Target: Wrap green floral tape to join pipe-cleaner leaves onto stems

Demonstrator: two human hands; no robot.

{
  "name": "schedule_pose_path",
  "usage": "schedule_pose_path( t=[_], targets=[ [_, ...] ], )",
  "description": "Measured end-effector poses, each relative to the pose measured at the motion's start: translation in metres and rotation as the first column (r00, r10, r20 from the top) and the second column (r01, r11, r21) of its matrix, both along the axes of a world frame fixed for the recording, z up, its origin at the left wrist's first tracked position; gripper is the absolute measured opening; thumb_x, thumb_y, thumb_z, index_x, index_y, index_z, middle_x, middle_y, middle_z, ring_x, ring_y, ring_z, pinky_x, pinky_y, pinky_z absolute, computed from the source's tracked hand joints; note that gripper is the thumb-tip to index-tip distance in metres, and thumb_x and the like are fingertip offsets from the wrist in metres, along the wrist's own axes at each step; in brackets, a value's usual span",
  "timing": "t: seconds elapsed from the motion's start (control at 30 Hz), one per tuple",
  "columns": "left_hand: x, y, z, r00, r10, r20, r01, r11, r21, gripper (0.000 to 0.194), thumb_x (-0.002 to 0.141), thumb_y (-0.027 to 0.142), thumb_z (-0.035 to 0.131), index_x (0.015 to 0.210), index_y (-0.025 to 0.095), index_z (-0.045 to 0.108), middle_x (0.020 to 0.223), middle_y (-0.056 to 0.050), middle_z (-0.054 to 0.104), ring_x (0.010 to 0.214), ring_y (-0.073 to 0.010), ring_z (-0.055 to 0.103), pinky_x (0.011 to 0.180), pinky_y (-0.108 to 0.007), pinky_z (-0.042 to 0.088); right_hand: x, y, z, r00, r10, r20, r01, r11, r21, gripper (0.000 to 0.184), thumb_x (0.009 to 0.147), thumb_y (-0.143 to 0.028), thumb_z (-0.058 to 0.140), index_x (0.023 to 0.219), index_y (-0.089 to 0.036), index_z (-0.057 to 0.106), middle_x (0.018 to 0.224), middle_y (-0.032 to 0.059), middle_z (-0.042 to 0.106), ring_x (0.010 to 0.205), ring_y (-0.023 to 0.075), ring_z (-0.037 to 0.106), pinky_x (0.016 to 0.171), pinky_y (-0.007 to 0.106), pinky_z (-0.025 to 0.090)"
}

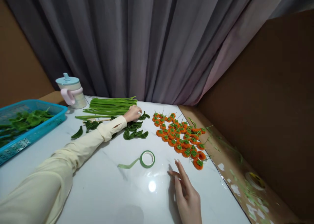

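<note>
Beyond the tape roll [147,166], my left fingers [138,110], grip unclear, are beside stems [110,103]; nearer, rightward, my right fingers [183,172] spread.

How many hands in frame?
2: left hand by the right end of the green stems; right hand nearer the camera, below the orange pieces in the picture. No other shows.

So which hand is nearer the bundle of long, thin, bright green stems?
Left. The left hand is right by the stem bundle's right end; contact is unclear. The right hand is farther off, nearer the camera, over the glossy white tabletop.
</note>
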State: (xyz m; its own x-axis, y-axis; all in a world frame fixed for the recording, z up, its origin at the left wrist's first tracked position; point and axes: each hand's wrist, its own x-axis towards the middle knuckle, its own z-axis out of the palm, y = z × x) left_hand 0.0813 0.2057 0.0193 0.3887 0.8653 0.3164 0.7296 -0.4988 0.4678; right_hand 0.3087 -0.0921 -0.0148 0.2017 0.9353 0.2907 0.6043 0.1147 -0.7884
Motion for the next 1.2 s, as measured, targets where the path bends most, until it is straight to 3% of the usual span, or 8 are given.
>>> schedule_pose_path(
  t=[0.2, 0.37, 0.43, 0.53, 0.7, 0.9, 1.07, 1.2],
  targets=[
    [-0.015, -0.061, 0.039, 0.993, -0.072, 0.088, 0.054, 0.980, 0.190, 0.033, 0.083, 0.030, 0.054, 0.054, 0.014, 0.053, 0.096, -0.006, 0.062, 0.107, -0.0237, 0.042, 0.094, -0.039, 0.024, 0.002, -0.005, 0.005, 0.994, -0.049, 0.100, 0.051, 0.998, -0.021, 0.038, 0.088, -0.032, 0.045, 0.124, -0.018, 0.050, 0.099, 0.0085, 0.068, 0.086, 0.0180, 0.067, 0.064, 0.019, 0.055],
    [-0.047, -0.149, 0.040, 0.962, -0.272, 0.037, 0.266, 0.956, 0.125, 0.038, 0.093, 0.033, 0.033, 0.071, 0.016, 0.059, 0.086, -0.006, 0.061, 0.095, -0.0190, 0.048, 0.089, -0.035, 0.030, 0.004, 0.001, 0.037, 0.949, 0.238, 0.209, -0.245, 0.970, 0.007, 0.045, 0.089, -0.026, 0.044, 0.133, -0.023, 0.035, 0.111, 0.0084, 0.063, 0.103, 0.0203, 0.060, 0.062, 0.022, 0.056],
    [-0.058, -0.178, 0.025, 0.947, -0.318, 0.041, 0.319, 0.948, -0.015, 0.032, 0.094, 0.033, 0.032, 0.081, 0.017, 0.058, 0.095, -0.006, 0.060, 0.094, -0.0178, 0.049, 0.088, -0.033, 0.032, -0.001, 0.016, 0.052, 0.851, 0.423, 0.310, -0.452, 0.892, 0.022, 0.048, 0.089, -0.022, 0.044, 0.136, -0.024, 0.031, 0.111, 0.0103, 0.061, 0.101, 0.0209, 0.060, 0.070, 0.028, 0.055],
    [-0.067, -0.204, 0.000, 0.948, -0.306, 0.091, 0.318, 0.932, -0.173, 0.023, 0.086, 0.038, 0.049, 0.096, 0.018, 0.053, 0.108, -0.009, 0.055, 0.101, -0.0192, 0.048, 0.087, -0.032, 0.034, -0.021, 0.052, 0.066, 0.606, 0.624, 0.493, -0.733, 0.679, 0.042, 0.040, 0.089, -0.019, 0.044, 0.129, -0.024, 0.041, 0.100, 0.0102, 0.064, 0.094, 0.0213, 0.060, 0.074, 0.033, 0.053],
    [-0.067, -0.213, -0.019, 0.956, -0.268, 0.123, 0.288, 0.938, -0.193, 0.013, 0.086, 0.030, 0.051, 0.079, 0.018, 0.052, 0.103, -0.006, 0.053, 0.099, -0.0192, 0.046, 0.088, -0.033, 0.034, -0.072, 0.105, 0.052, 0.270, 0.841, 0.470, -0.919, 0.370, -0.134, 0.036, 0.081, -0.040, 0.056, 0.108, -0.018, 0.052, 0.092, 0.0081, 0.062, 0.093, 0.0199, 0.056, 0.080, 0.033, 0.048],
    [-0.071, -0.212, -0.019, 0.965, -0.162, 0.206, 0.209, 0.951, -0.228, 0.011, 0.085, 0.024, 0.050, 0.076, 0.018, 0.047, 0.076, -0.001, 0.052, 0.077, -0.0160, 0.049, 0.073, -0.028, 0.038, -0.106, 0.116, 0.026, 0.362, 0.888, 0.283, -0.888, 0.421, -0.185, 0.027, 0.081, -0.042, 0.056, 0.091, -0.017, 0.050, 0.081, 0.0032, 0.059, 0.071, 0.0137, 0.055, 0.063, 0.023, 0.046],
    [-0.072, -0.214, -0.022, 0.947, -0.051, 0.317, 0.164, 0.925, -0.342, 0.005, 0.083, 0.021, 0.049, 0.082, 0.019, 0.044, 0.077, 0.001, 0.052, 0.071, -0.0139, 0.049, 0.066, -0.024, 0.039, -0.107, 0.119, 0.021, 0.418, 0.904, 0.088, -0.878, 0.427, -0.215, 0.012, 0.088, -0.030, 0.048, 0.090, -0.018, 0.049, 0.072, 0.0004, 0.061, 0.062, 0.0109, 0.055, 0.059, 0.021, 0.044],
    [-0.072, -0.214, -0.021, 0.919, -0.014, 0.394, 0.178, 0.906, -0.384, 0.007, 0.083, 0.020, 0.049, 0.088, 0.019, 0.045, 0.077, 0.001, 0.053, 0.068, -0.0125, 0.049, 0.063, -0.023, 0.040, -0.106, 0.119, 0.018, 0.514, 0.857, -0.036, -0.846, 0.499, -0.189, 0.017, 0.083, -0.033, 0.054, 0.090, -0.017, 0.051, 0.071, 0.0014, 0.064, 0.062, 0.0116, 0.057, 0.060, 0.021, 0.045]
  ],
)
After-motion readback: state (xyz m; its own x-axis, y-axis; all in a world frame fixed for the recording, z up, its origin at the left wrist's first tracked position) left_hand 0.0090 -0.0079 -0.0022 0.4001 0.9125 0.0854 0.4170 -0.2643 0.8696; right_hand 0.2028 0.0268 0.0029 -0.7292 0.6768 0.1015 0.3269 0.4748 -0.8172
